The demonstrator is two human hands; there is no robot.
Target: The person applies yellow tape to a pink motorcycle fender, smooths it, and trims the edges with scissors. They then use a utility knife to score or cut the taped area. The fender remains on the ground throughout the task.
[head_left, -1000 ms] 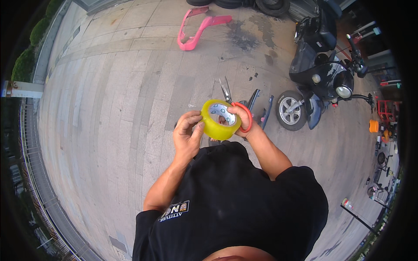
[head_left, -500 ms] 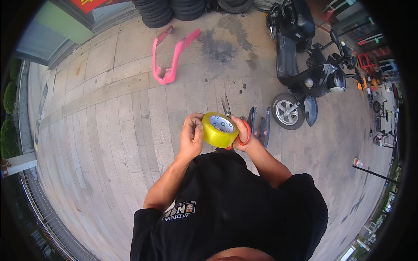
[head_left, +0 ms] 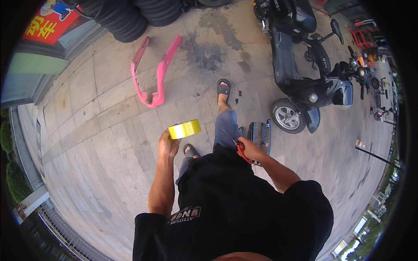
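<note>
My left hand holds a roll of yellow tape out in front of me, edge-on to the camera. My right hand grips red-handled scissors, their blades pointing up-left over my knee. The two hands are apart, with my legs and black sandals between them on the paved ground.
A pink plastic scooter panel lies on the pavement ahead left. A dark scooter is parked ahead right, with dark panel pieces on the ground beside its front wheel. Stacked tyres sit at the far edge.
My hands, held together on the tape roll earlier, have separated: the left carried the roll to the left, the right kept the scissors. The view has shifted forward, showing my stepping legs.
</note>
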